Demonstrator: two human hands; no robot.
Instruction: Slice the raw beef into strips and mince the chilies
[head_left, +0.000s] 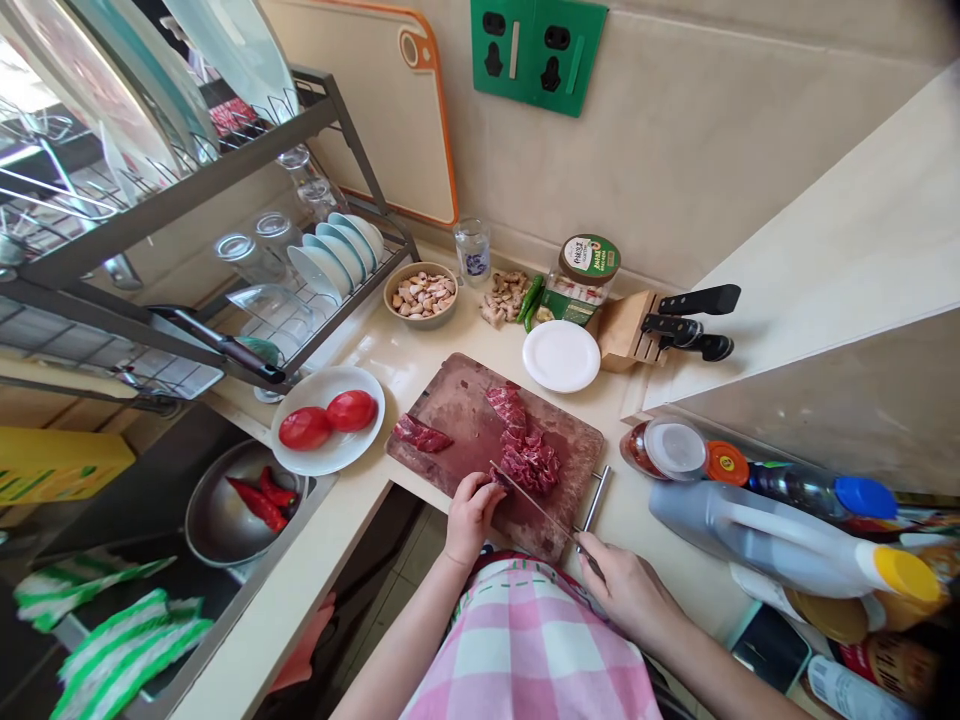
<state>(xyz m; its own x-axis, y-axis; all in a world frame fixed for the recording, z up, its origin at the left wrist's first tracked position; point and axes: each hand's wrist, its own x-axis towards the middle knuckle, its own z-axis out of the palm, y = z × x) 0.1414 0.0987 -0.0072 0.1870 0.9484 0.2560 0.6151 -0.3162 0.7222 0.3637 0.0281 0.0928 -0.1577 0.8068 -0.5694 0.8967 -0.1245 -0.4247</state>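
On a brown cutting board (465,420) lies a heap of sliced raw red meat (531,462), with a strip of meat behind it and a separate chunk of meat (422,433) at the board's left edge. My right hand (630,592) is wrapped around the handle of a knife (541,510). Its blade slants across the board, the tip in front of the heap. Close beside the blade, my left hand (472,512) has its fingers curled down on a small piece of dark meat, mostly hidden under the fingertips.
A plate (367,440) with two tomatoes stands left; red peppers lie in a metal bowl (196,500) in the sink. Behind the board are a bowl of garlic (424,312), a small white plate (561,356) and a knife block (628,330). Bottles (772,535) crowd the right.
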